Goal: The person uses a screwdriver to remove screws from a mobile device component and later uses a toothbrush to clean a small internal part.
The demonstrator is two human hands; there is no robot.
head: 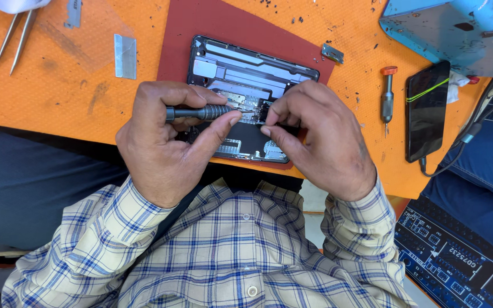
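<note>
We find the opened phone [246, 80] lying on a dark red mat [184, 34], its near end at the orange table [52, 97] edge closest to the person. The left hand [169, 142] is wrapped around a grey screwdriver [201, 112], tip resting inside the phone. The right hand [320, 137] is pinched narrow on the phone's interior beside that tip; whether it holds a part, we cannot tell. Open surface lies left, bounded by a metal blade [125, 56] and tweezers [15, 40]. Rightward, a second screwdriver [388, 91] and a dark phone [426, 111] crowd the edge.
</note>
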